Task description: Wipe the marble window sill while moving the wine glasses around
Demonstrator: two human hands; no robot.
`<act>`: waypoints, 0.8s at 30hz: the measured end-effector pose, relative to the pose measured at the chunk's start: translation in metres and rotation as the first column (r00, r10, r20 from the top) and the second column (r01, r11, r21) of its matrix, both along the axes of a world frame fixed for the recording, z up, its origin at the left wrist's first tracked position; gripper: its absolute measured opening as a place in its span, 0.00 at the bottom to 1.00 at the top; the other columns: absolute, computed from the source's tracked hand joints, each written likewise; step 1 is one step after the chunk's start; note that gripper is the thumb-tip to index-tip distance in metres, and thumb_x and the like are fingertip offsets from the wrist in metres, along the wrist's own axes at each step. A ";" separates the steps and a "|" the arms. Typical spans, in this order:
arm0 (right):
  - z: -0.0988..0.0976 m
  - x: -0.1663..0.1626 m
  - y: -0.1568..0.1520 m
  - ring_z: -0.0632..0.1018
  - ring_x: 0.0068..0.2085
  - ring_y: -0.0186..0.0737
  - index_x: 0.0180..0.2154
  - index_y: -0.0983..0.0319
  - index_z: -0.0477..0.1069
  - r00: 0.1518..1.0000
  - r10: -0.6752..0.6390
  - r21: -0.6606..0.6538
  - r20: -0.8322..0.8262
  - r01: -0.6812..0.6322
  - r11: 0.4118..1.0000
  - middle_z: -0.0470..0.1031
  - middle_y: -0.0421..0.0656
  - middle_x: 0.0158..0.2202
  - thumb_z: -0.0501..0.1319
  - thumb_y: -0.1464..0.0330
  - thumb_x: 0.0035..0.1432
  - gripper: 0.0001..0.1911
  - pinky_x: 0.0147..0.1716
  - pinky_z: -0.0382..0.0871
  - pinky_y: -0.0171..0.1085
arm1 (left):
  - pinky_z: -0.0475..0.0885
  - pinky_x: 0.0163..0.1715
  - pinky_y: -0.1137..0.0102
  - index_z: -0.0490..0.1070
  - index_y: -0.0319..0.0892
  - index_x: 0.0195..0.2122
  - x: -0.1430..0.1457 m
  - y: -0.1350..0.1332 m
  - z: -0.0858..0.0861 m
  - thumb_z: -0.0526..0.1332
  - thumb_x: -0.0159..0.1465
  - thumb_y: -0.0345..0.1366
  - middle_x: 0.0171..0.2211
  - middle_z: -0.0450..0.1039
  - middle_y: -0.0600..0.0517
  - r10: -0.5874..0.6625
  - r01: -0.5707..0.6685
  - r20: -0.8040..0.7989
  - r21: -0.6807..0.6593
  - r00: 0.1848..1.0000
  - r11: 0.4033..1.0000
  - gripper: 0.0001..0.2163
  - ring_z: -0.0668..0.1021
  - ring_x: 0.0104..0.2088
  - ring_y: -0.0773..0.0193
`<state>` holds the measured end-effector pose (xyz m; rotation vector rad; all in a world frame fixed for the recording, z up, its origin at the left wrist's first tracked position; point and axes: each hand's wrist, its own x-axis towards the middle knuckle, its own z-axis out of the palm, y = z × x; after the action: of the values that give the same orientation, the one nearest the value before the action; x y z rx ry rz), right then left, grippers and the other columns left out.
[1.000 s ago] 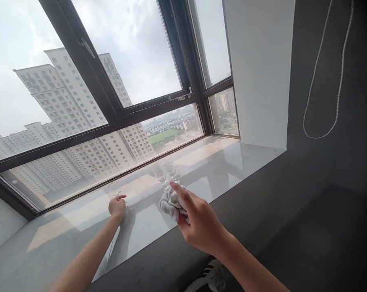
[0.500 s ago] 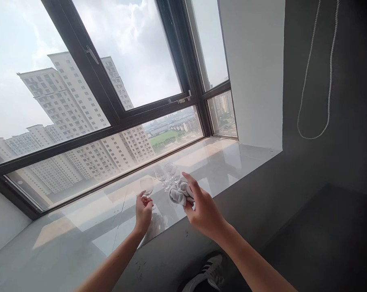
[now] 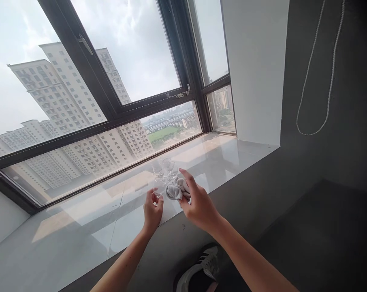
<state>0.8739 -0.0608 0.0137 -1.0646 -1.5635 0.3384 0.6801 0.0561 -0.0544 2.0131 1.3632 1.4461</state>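
My left hand has its fingers closed round the lower part of a clear stemmed glass above the sill's front edge. A bunched grey-white cloth is gripped between the thumb and fingers of my right hand, just right of that glass. My right index finger sticks out past the cloth. Right behind both hands stand several more clear stemmed glasses on the sill, partly hidden by the cloth. The base of the held glass is hard to make out.
The glossy stone windowsill runs along a dark-framed window. Its front edge drops to a grey wall. A looped blind cord hangs at the right. Below the sill is a shoe.
My left hand has brought the held glass to the right, closer to the cloth and the standing glasses. My right hand keeps the cloth and has shifted slightly. The view has tilted a little.
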 end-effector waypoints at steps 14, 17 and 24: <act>-0.035 -0.011 0.027 0.65 0.23 0.31 0.61 0.59 0.54 0.944 0.038 -0.129 -0.327 -0.084 0.988 0.67 0.35 0.27 0.56 0.68 0.54 0.32 0.22 0.61 0.30 | 0.54 0.26 0.72 0.60 0.46 0.31 0.007 0.005 -0.002 0.53 0.59 0.31 0.22 0.66 0.55 0.176 -0.187 -0.468 0.023 0.866 0.982 0.03 0.70 0.23 0.65; -0.040 -0.008 0.029 0.67 0.24 0.31 0.61 0.60 0.55 0.940 -0.009 -0.175 -0.341 -0.054 0.983 0.70 0.38 0.30 0.56 0.67 0.53 0.32 0.22 0.62 0.30 | 0.52 0.26 0.72 0.59 0.45 0.32 0.008 0.005 -0.004 0.53 0.61 0.31 0.23 0.68 0.53 0.196 -0.196 -0.563 0.061 0.803 0.979 0.02 0.71 0.25 0.63; -0.037 0.004 0.029 0.68 0.24 0.31 0.60 0.60 0.53 0.943 -0.064 -0.137 -0.328 0.019 0.990 0.69 0.36 0.29 0.57 0.66 0.54 0.32 0.24 0.63 0.30 | 0.50 0.26 0.69 0.61 0.44 0.36 0.012 0.001 -0.004 0.51 0.62 0.29 0.27 0.72 0.49 0.226 -0.213 -0.698 0.107 0.680 0.971 0.04 0.74 0.28 0.59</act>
<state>0.8775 -0.0315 -0.0230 -1.0776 -1.2284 0.5689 0.6919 0.0570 -0.0582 2.6340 1.9413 0.7323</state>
